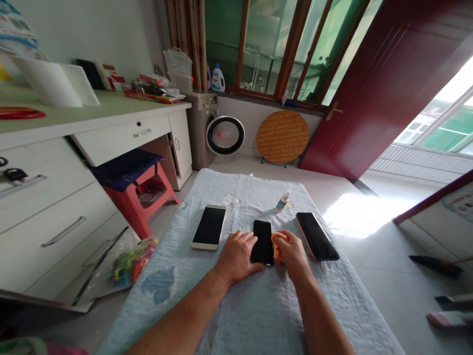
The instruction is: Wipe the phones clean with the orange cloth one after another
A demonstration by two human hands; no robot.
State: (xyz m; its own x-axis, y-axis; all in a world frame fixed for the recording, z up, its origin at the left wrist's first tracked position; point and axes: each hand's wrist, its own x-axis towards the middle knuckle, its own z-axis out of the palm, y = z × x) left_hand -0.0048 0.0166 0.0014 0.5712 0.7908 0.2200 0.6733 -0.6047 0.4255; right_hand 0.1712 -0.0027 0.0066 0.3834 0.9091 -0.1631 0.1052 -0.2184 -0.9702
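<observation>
A small black phone (262, 242) lies face up on a pale blue cloth (258, 315) covering the table. My left hand (238, 256) rests against its left side, with fingertips on its edge and the thumb by its lower end. My right hand (291, 251) pinches an orange cloth (277, 246) at the phone's right edge. To the left lies a larger phone with a white and gold frame (209, 227). On the right, a black phone (318, 236) sits on top of a pinkish item. A small spray bottle (283, 201) stands behind them.
A red stool (155, 185) with a dark blue cushion and a plastic bag of colourful items (129, 264) are on the floor at left. A white desk (121, 121) is behind. Beyond the table are an open washing machine (201, 128) and a round wooden board (283, 136).
</observation>
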